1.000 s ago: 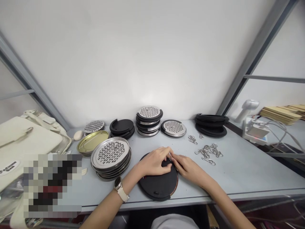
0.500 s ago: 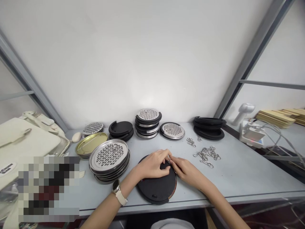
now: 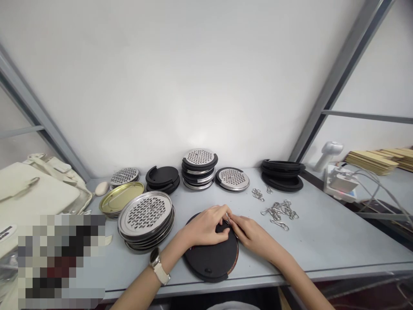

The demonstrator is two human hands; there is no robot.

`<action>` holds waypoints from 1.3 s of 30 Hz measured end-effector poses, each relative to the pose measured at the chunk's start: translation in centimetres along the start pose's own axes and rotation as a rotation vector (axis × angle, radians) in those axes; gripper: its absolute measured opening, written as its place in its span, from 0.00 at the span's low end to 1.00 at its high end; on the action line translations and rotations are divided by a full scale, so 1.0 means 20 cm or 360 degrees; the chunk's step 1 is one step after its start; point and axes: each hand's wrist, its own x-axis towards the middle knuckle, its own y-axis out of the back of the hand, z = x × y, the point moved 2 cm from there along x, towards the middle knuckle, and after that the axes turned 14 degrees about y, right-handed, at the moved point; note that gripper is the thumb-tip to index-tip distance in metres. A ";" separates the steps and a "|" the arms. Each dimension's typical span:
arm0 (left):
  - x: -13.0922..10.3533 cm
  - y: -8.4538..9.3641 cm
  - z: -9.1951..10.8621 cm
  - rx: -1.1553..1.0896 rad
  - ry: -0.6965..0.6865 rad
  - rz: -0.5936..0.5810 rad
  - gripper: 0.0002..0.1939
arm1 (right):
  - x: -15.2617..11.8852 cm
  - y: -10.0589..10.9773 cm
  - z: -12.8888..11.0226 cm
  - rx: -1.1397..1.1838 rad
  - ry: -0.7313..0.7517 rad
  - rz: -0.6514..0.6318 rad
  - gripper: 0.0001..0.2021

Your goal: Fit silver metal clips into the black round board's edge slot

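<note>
Right hand (image 3: 254, 237): fingertips bunched at small metal piece (image 3: 227, 221), mostly hidden; whether firmly pinched, cannot tell. Left hand (image 3: 206, 228): index curled there, thumb apart, palm over black disc (image 3: 215, 260); grip also unclear. Disc flat near front edge of table (image 3: 322, 241). Poses match second ago; rim work apparently unfinished. Loose metal clips (image 3: 281, 209) right, grater stack (image 3: 146, 215) left.

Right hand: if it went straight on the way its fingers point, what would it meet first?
Probably the left hand, directly ahead over the black disc; whether the two touch is unclear.
</note>
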 end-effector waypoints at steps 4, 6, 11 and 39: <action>0.00 0.00 0.00 0.0010 -0.0002 -0.0005 0.14 | 0.01 0.01 -0.01 0.0001 -0.0019 -0.0019 0.17; 0.00 0.00 0.00 0.0003 -0.0002 -0.0011 0.14 | 0.01 0.01 -0.01 0.0002 -0.0023 -0.0030 0.17; 0.00 0.00 0.00 -0.0042 -0.0002 -0.0030 0.14 | 0.01 0.02 -0.02 0.0049 -0.0027 -0.0022 0.17; -0.02 0.03 0.00 0.0208 0.0196 0.0102 0.14 | 0.02 -0.01 0.00 -0.0107 -0.0082 0.0014 0.15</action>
